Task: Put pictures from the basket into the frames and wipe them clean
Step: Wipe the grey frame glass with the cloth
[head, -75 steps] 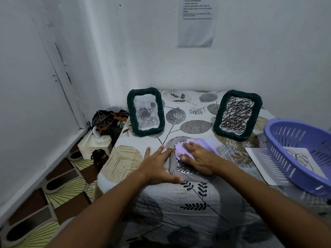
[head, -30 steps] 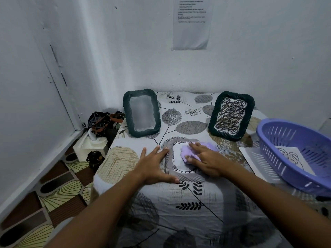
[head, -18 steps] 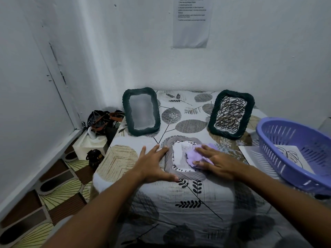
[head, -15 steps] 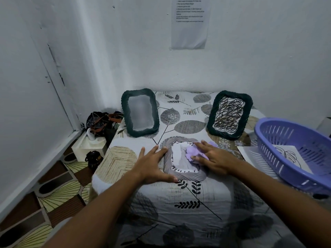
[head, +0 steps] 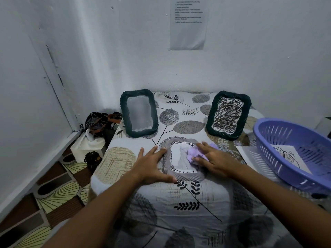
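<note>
The left hand [head: 151, 166], fingers spread, braces the grey frame [head: 182, 161] at nine o'clock so the right hand [head: 213, 161] can press the purple cloth [head: 194, 154] flat across its glass.

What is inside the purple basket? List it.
Inside the purple basket lies one sheet with a line drawing. Its lower part is hidden behind the basket's near wall, so anything beneath it cannot be seen.

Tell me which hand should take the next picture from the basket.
Right. The right hand lies nearer the purple basket, though it must drop the purple cloth; the left hand steadies the grey frame.
</note>
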Motion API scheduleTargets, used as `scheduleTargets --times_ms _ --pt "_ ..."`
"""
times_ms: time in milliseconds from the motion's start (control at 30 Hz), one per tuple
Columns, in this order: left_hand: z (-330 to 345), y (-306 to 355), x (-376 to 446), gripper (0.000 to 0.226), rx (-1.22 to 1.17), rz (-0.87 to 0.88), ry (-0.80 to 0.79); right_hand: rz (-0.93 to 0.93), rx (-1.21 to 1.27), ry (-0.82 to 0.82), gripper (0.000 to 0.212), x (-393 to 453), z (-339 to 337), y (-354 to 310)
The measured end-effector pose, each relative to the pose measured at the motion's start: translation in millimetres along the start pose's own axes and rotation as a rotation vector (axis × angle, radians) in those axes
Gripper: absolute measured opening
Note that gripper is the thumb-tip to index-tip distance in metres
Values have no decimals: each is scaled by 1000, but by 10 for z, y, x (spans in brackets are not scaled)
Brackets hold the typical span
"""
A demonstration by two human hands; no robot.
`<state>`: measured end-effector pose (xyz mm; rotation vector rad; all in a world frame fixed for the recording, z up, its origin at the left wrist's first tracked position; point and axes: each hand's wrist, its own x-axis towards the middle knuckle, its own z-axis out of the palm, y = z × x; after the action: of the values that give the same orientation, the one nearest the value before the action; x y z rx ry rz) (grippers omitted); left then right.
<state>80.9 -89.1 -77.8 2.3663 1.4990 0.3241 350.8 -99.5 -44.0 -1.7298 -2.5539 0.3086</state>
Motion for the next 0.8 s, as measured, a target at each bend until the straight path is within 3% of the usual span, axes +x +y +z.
scheduleTargets --times_ms 233,400,500,800 --pt "-21 14 1 129 -5 -10 -6 140 15 44 61 497 85 -60" --pt "-64 80 -47 123 -12 -29 -15 99 163 39 67 368 109 -97" --pt "-68 80 -49 125 -7 -32 -19 49 110 37 65 197 101 15" --pt "-34 43 -22 125 -19 -19 -4 162 -1 90 51 526 114 -209"
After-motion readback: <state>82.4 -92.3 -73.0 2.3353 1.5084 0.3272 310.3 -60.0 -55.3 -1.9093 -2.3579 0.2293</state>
